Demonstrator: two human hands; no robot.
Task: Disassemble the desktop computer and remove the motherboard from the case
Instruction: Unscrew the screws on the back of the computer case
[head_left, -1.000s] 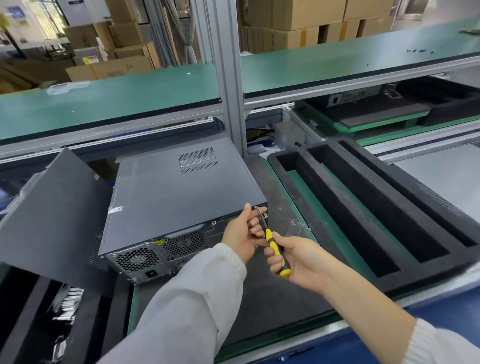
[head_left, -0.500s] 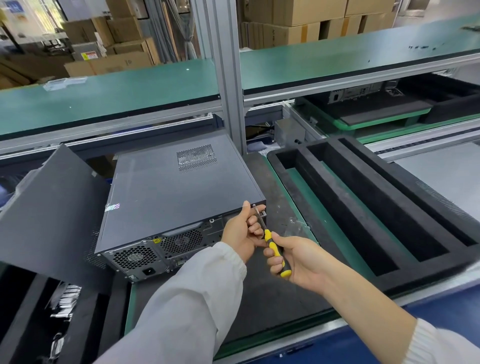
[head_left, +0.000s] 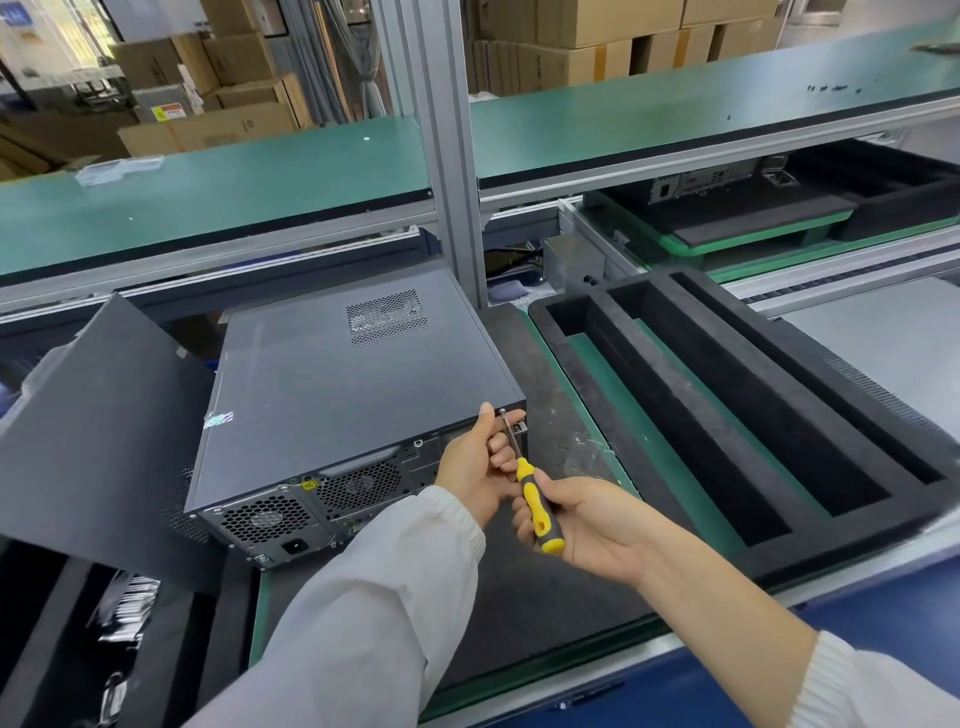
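Note:
A dark grey desktop computer case (head_left: 353, 384) lies flat on the black mat, its rear panel with fans and power socket facing me. My left hand (head_left: 475, 470) grips the case's near right rear corner, thumb on the top edge. In my right hand (head_left: 587, 525) I grip a yellow and black screwdriver (head_left: 532, 499). Its metal shaft runs up beside my left fingers, and the tip meets the top rear corner of the case. The motherboard is hidden inside the closed case.
A loose dark side panel (head_left: 88, 431) leans left of the case. A black foam tray (head_left: 737, 415) with long slots lies to the right. A clear plastic bag (head_left: 592, 452) rests on the mat. An aluminium post (head_left: 447, 156) rises behind the case, under a green shelf.
Both hands and the screwdriver stay at the case's rear corner. Only my view has shifted slightly.

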